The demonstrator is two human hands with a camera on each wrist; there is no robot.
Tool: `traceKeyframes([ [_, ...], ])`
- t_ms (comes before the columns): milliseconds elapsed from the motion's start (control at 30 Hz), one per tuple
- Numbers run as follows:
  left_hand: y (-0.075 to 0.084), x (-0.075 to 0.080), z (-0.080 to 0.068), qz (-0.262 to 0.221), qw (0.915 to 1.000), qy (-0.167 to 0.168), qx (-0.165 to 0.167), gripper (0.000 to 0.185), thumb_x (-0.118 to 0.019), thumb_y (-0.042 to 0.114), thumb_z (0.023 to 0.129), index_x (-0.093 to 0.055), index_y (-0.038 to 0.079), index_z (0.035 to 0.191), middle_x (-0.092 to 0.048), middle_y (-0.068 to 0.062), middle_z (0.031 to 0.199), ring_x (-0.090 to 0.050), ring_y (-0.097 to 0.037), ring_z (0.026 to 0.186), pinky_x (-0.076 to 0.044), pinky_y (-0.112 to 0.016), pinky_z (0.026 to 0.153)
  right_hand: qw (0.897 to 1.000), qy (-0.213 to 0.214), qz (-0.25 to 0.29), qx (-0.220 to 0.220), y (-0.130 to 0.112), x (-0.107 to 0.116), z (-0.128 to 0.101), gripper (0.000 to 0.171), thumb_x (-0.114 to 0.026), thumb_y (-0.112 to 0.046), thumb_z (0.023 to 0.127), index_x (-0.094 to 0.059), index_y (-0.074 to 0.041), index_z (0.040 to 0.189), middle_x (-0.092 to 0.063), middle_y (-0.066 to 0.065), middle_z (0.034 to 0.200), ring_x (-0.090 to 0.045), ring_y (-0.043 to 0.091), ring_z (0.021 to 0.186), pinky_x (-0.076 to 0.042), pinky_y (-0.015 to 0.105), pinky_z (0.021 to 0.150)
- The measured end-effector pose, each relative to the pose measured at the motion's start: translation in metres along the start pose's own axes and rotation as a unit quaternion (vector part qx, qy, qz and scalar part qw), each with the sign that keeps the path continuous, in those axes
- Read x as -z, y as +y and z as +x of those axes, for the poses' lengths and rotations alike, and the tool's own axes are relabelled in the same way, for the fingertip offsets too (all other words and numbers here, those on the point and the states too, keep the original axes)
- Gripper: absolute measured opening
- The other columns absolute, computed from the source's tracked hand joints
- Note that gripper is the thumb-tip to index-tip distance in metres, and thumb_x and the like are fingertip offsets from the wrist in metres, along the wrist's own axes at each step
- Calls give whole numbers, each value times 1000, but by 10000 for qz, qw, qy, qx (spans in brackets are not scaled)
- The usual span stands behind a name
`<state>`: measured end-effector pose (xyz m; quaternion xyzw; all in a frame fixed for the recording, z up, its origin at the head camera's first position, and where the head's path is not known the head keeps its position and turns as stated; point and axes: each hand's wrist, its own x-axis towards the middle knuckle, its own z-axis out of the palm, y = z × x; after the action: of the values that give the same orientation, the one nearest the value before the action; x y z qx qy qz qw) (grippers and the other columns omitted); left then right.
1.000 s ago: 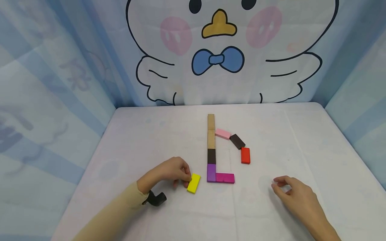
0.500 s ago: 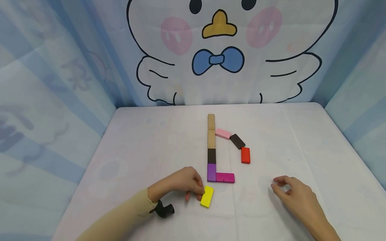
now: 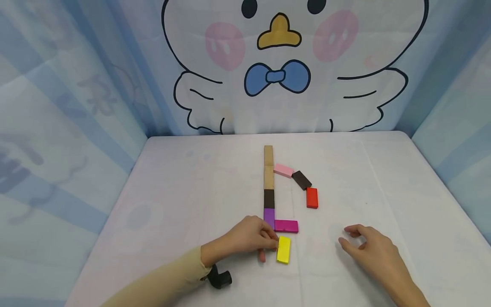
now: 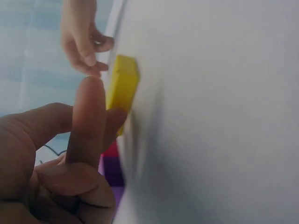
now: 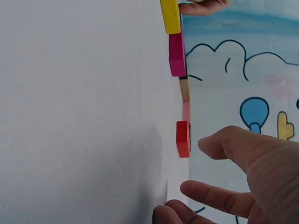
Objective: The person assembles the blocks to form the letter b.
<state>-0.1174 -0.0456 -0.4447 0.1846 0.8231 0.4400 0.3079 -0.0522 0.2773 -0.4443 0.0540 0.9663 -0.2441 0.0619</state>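
Note:
In the head view my left hand (image 3: 253, 236) pinches the left side of a yellow block (image 3: 284, 250), close to the table surface. The left wrist view has the same yellow block (image 4: 123, 84) beyond my fingertips, its lower part partly covered by them. Just above it in the head view lies a magenta block (image 3: 286, 226), its left end against a purple block (image 3: 270, 215) that my hand partly overlaps. Off to the right, my right hand (image 3: 374, 251) holds nothing, thumb and fingers apart and loosely bent.
Above the purple block runs a dark block (image 3: 269, 198), then light wooden blocks (image 3: 268, 177). A pink block (image 3: 284, 170), a second dark block (image 3: 301, 180) and a red block (image 3: 312, 198) curve off to the right. A printed curtain (image 3: 276, 106) stands behind the table (image 3: 184, 179).
My left hand has carried the yellow block rightward and nearer to me, to below the magenta block, turning it more upright in the view. My right hand has shifted slightly left.

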Motion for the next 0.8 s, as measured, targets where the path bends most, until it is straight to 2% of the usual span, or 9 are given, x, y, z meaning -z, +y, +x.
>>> traceKeyframes([
  [100, 7, 12, 0, 481, 9987, 122, -144, 11, -80, 19, 92, -78, 10, 99, -73, 4, 73, -69, -15, 52, -48, -19, 58, 9999, -121, -6, 14, -9, -4, -1, 48, -76, -46, 91, -71, -12, 124, -72, 4, 116, -59, 11, 77, -46, 30, 67],
  [200, 11, 31, 5, 995, 9930, 367, -516, 14, -79, 21, 93, -76, 11, 103, -73, 5, 79, -69, -10, 61, -51, -21, 59, 9997, -175, -44, 143, -22, -11, -3, 47, -79, -44, 88, -72, -13, 123, -70, 2, 112, -55, 10, 73, -45, 28, 64],
  [267, 11, 44, 11, 1317, 9871, 545, -733, 21, -79, 23, 93, -74, 11, 109, -74, 5, 88, -69, -10, 74, -54, -23, 65, 9995, -158, -89, 273, -32, -17, -5, 46, -81, -43, 86, -72, -15, 121, -69, 0, 108, -53, 10, 70, -43, 26, 62],
  [367, 7, 62, 25, 1787, 9777, 692, -858, 39, -80, 31, 92, -70, 9, 123, -73, 0, 113, -66, -15, 102, -58, -29, 87, 9987, -168, -122, 467, -49, -26, -10, 46, -84, -42, 82, -72, -20, 121, -66, -4, 105, -51, 8, 68, -42, 24, 60],
  [433, 2, 71, 35, 2087, 9725, 634, -815, 57, -80, 38, 91, -63, 8, 136, -64, -6, 136, -60, -22, 122, -54, -38, 104, 9980, -250, -150, 568, -60, -32, -13, 50, -86, -44, 80, -72, -22, 122, -65, -5, 108, -50, 7, 67, -41, 24, 58],
  [500, -2, 78, 46, 2374, 9678, 474, -691, 79, -81, 46, 88, -52, 8, 150, -46, -9, 157, -46, -26, 143, -42, -44, 118, 9970, -351, -140, 682, -71, -38, -15, 54, -88, -46, 77, -70, -24, 123, -64, -7, 114, -49, 5, 67, -41, 23, 57],
  [633, -11, 86, 62, 2841, 9566, 172, -619, 110, -85, 59, 78, -31, 12, 162, -13, -9, 174, -11, -28, 161, -22, -48, 128, 9941, -450, -52, 989, -88, -48, -18, 56, -90, -47, 74, -66, -28, 120, -59, -10, 125, -48, 1, 65, -42, 22, 57],
  [700, -14, 86, 68, 3004, 9510, 126, -724, 112, -87, 63, 74, -33, 14, 159, -7, -9, 175, -4, -28, 162, -18, -47, 129, 9924, -412, -56, 1161, -94, -52, -20, 55, -91, -47, 73, -65, -29, 118, -58, -10, 127, -47, 0, 63, -44, 22, 57],
  [800, -15, 84, 76, 3251, 9405, 175, -976, 104, -88, 67, 69, -42, 15, 146, -6, -12, 174, -4, -30, 162, -17, -45, 130, 9899, -325, -135, 1376, -99, -55, -21, 53, -91, -48, 72, -65, -29, 115, -58, -11, 126, -49, 2, 62, -48, 25, 58],
])
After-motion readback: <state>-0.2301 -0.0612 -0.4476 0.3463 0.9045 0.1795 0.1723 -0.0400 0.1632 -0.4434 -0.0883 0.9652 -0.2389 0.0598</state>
